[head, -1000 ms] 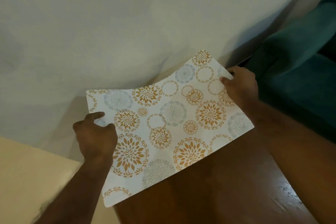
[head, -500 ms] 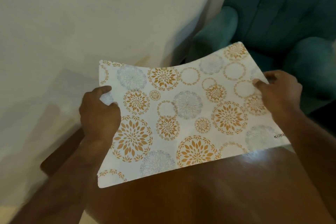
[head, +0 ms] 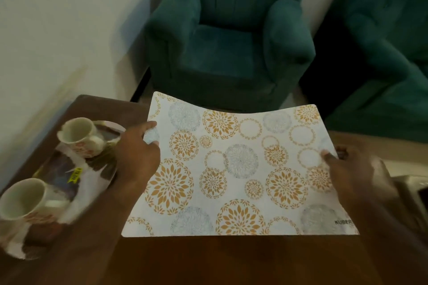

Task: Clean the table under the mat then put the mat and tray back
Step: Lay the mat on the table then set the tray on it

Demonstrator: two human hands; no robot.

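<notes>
You hold the mat (head: 238,169) with both hands. Your left hand (head: 136,157) pinches its 9 o'clock edge, and your right hand (head: 349,169) pinches its 3 o'clock edge. The middle sags, and the corner at 5 o'clock reads "KUBER". The tray (head: 60,180) sits on the brown desk (head: 208,261) at 9 o'clock, with two cups (head: 78,134) and a yellow tag (head: 75,175) too blurry to read. A green armchair (head: 231,37) stands at 12 o'clock, past the desk edge.

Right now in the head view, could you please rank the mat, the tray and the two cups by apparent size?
1. mat
2. tray
3. near cup and far cup: the near one looks bigger, perhaps only from closeness.
</notes>
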